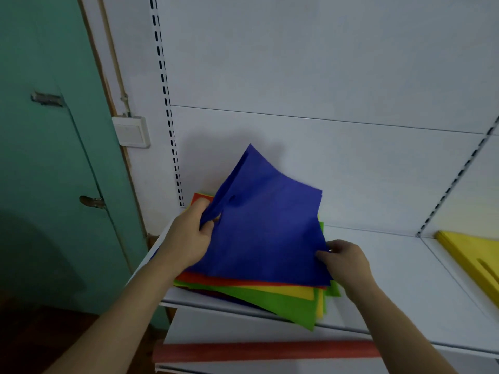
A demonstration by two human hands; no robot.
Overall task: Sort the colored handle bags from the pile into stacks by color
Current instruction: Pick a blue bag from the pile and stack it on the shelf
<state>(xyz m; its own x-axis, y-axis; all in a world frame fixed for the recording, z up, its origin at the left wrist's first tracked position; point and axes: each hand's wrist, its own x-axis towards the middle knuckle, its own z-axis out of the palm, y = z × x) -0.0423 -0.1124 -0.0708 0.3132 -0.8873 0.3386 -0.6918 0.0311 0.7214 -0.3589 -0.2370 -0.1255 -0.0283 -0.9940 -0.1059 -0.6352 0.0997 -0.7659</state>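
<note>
A blue handle bag (267, 225) is lifted at its far end off a mixed pile (270, 295) of red, yellow and green bags on the white shelf (391, 292). My left hand (190, 234) grips the blue bag at its left edge near the handle slot. My right hand (344, 261) pinches the bag's right edge just above the pile. A stack of yellow bags (475, 255) lies at the far right on the neighbouring shelf section.
The white back panel (324, 76) rises directly behind the pile. A slotted upright (168, 117) stands to the left, with a green door (46, 157) beyond it. A red strip (270, 352) runs along the lower shelf below.
</note>
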